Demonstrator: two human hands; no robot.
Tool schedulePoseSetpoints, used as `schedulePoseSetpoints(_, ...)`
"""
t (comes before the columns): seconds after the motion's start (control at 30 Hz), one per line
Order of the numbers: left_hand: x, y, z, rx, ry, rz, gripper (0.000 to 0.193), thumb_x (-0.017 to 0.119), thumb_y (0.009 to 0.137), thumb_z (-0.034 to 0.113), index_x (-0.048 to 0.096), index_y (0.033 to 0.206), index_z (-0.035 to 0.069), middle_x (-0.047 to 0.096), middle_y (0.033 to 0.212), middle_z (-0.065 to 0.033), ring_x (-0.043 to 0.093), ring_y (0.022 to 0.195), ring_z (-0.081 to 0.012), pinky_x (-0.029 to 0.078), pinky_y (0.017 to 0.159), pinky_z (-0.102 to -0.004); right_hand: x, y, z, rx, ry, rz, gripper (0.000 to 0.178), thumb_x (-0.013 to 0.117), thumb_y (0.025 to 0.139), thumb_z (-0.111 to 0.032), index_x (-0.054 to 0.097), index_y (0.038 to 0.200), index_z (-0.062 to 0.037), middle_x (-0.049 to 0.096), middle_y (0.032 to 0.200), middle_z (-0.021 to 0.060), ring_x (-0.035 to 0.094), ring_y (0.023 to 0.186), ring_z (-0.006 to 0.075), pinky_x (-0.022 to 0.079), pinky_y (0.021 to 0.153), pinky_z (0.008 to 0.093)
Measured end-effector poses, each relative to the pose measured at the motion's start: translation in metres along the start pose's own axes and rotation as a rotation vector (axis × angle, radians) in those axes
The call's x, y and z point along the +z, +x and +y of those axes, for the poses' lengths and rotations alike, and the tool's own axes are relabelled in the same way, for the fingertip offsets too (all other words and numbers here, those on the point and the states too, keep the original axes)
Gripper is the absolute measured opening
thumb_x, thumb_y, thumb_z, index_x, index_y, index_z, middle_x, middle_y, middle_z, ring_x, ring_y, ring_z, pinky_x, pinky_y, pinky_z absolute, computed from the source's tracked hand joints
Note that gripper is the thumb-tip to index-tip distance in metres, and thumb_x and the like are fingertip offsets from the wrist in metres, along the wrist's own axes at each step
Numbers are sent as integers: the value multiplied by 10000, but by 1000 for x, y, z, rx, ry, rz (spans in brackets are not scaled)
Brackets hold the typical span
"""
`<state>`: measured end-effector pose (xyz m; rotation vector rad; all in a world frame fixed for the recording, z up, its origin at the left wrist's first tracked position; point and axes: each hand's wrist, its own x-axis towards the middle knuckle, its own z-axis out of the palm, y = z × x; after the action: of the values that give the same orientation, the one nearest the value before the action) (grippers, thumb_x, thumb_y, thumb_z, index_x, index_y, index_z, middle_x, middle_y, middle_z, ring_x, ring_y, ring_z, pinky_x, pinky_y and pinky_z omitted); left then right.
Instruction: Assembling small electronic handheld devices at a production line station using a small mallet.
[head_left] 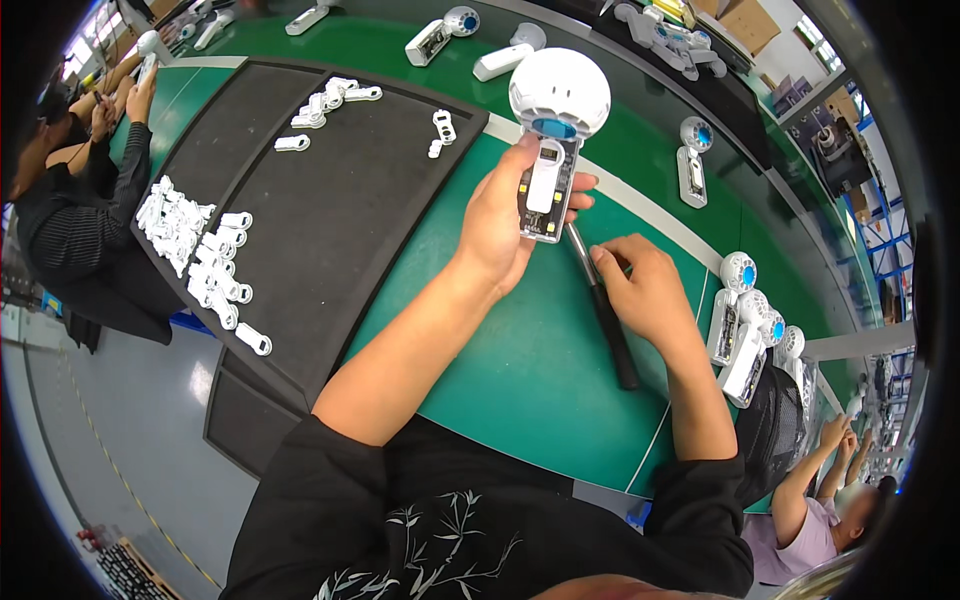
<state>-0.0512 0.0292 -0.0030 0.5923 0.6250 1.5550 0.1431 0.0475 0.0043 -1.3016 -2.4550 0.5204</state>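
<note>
My left hand [500, 205] is closed around the handle of a white handheld fan [560, 85], whose round head points away from me. The handle's front is off, so a dark circuit board [553, 212] with small yellow parts shows, and a white oval-ended cover piece [545, 180] lies over it beside my thumb. My right hand [648, 290] is curled just right of the fan, thumb and forefinger close together; what they hold, if anything, is hidden. Beside it lies a tool with a metal shaft and black grip [607, 325], its far end hidden behind my left hand.
A black tray [330, 200] at left carries piles of white cover pieces [175, 222]. Several fans stand along the green line [620, 150] and at right, near a black mesh object [772, 430]. Other people work at far left [90, 210] and lower right [800, 530].
</note>
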Motion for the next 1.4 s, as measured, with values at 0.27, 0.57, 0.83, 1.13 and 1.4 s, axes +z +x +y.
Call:
schedulePoseSetpoints(0.27, -6, -5, -30, -28, 104, -20, 460, 376, 1021, 409, 551, 1182, 15, 683, 1062, -170, 663, 929, -209, 527, 808, -334, 13, -1, -48, 382, 1196, -263, 367, 502, 996, -378, 519, 1152, -46, 595, 774, 72, 579, 584, 158, 436, 482, 270)
schedulePoseSetpoints(0.57, 4, -11, -30, 101, 272, 183, 570, 359, 1041, 394, 344, 1419, -32, 449, 1397, -215, 484, 1268, -288, 389, 1051, -378, 7, 166, 31, 734, 1646, -302, 329, 569, 949, -423, 480, 844, -124, 425, 579, -30, 354, 423, 71, 248, 346, 210)
schedulePoseSetpoints(0.83, -6, -5, -20, -13, 340, 190, 552, 346, 1047, 367, 328, 1434, -27, 415, 1418, -220, 463, 1284, -307, 359, 1069, -388, -34, 462, 184, 355, 1395, 117, 209, 584, 940, -286, 560, 1007, -89, 575, 731, 38, 599, 657, 178, 512, 544, 306)
schedulePoseSetpoints(1.13, -5, 1, -2, -58, 334, 249, 478, 349, 1045, 360, 471, 1306, -22, 540, 1269, -188, 552, 1149, -257, 417, 974, -361, 36, 434, 28, 93, -90, 182, 649, 532, 850, -616, 703, 1063, -27, 674, 1055, 245, 644, 1037, 379, 482, 923, 451)
schedulePoseSetpoints(1.4, -16, 8, -10, 89, 365, 332, 437, 383, 1036, 355, 533, 1228, -8, 590, 1169, -156, 597, 1047, -220, 455, 902, -344, 114, 380, 0, -19, -385, 543, 856, 672, 794, -346, 277, 1464, 12, 418, 1371, 373, 519, 1187, 498, 439, 1020, 448)
